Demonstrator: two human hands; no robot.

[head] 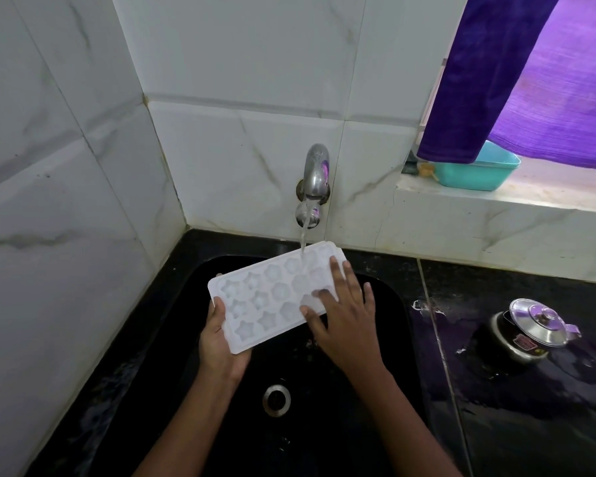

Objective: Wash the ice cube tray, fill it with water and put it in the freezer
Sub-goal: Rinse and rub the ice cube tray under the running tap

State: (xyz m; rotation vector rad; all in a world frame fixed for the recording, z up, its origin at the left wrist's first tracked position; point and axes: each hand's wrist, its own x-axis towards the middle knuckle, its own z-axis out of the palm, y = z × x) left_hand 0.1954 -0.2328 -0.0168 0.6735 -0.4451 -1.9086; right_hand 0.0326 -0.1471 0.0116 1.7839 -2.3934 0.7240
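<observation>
A black polished stone counter (530, 425) ran along the foot of the tiled wall, wet in patches, with a black sink (172, 339) sunk into its left part and a round metal drain (276, 400) in the sink's floor. On the counter to the right of the sink, well apart from its rim, sat a small dark pot (516, 342) with a shiny steel lid (539, 321) on it. Behind it, higher up, a pale marble window ledge (547, 197) carried a teal plastic tub (479, 175), with a small brownish thing (427, 169) just beside it, too small to make out.
</observation>
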